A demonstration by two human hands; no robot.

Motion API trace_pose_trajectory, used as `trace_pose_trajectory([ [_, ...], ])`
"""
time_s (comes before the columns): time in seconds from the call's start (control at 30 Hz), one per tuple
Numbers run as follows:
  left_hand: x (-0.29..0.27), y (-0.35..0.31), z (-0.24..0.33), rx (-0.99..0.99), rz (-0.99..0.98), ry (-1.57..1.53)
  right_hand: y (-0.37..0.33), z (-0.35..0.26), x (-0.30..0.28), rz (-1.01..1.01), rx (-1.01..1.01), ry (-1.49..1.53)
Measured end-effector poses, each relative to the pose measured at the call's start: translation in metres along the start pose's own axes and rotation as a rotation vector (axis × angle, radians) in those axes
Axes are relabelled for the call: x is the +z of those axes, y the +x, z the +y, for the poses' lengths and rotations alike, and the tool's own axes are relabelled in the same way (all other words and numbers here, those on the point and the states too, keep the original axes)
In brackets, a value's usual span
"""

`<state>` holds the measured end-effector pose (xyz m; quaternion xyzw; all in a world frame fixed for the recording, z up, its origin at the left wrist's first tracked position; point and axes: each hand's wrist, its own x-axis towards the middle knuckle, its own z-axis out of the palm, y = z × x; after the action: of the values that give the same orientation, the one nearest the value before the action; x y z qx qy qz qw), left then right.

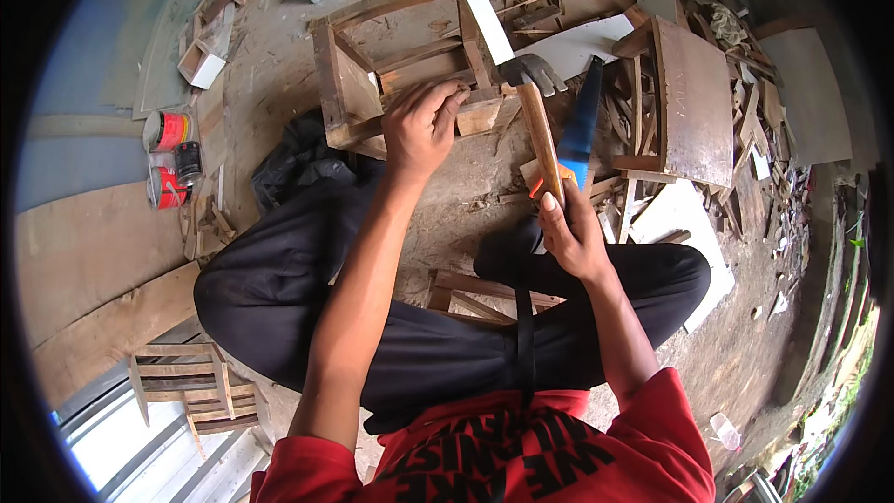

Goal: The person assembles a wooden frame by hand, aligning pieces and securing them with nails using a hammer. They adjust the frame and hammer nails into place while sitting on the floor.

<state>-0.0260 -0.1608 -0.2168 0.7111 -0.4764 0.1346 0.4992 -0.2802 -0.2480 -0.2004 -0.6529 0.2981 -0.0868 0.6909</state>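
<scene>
In my right hand (575, 235) is a claw hammer, gripped by its wooden handle (540, 135). Its dark metal head (535, 71) is raised just right of a wooden frame's near corner. My left hand (424, 126) is closed at the near edge of that boxy wooden frame (333, 74), fingertips pinched together by the corner. Whatever the fingers pinch is too small or hidden to make out. A white strip (486, 20) lies along the frame's right side. Behind the hammer handle is a handsaw (582, 121) with a dark blue blade and an orange grip.
A second wooden box (694, 98) stands at the right, amid scrap wood (756, 121). Paint cans (168, 132) and a black plastic bag (303, 163) lie to the left. Small slatted wooden pieces (186, 380) stand at the lower left. My crossed legs occupy the near ground.
</scene>
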Motion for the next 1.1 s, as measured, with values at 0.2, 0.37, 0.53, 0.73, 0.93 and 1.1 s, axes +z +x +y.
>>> trace_pose_trajectory([
  [0.2,-0.004,0.001,0.005,-0.028,-0.055,-0.023,0.000,0.009,-0.002,-0.053,0.048,0.031],
  [0.37,-0.011,-0.001,0.006,-0.091,-0.103,-0.040,0.001,0.011,-0.002,-0.060,-0.004,-0.048],
  [0.53,-0.012,-0.001,0.004,-0.055,-0.077,-0.032,0.000,0.015,-0.005,-0.056,-0.013,-0.114],
  [0.73,-0.013,-0.001,0.005,-0.058,-0.080,-0.035,-0.002,0.015,-0.004,-0.041,-0.003,-0.080],
  [0.93,-0.013,-0.002,0.004,-0.051,-0.065,-0.008,-0.002,0.016,-0.004,-0.052,-0.035,-0.103],
  [1.1,-0.013,-0.003,0.007,-0.081,-0.058,-0.029,-0.001,0.015,-0.002,-0.058,-0.046,-0.088],
])
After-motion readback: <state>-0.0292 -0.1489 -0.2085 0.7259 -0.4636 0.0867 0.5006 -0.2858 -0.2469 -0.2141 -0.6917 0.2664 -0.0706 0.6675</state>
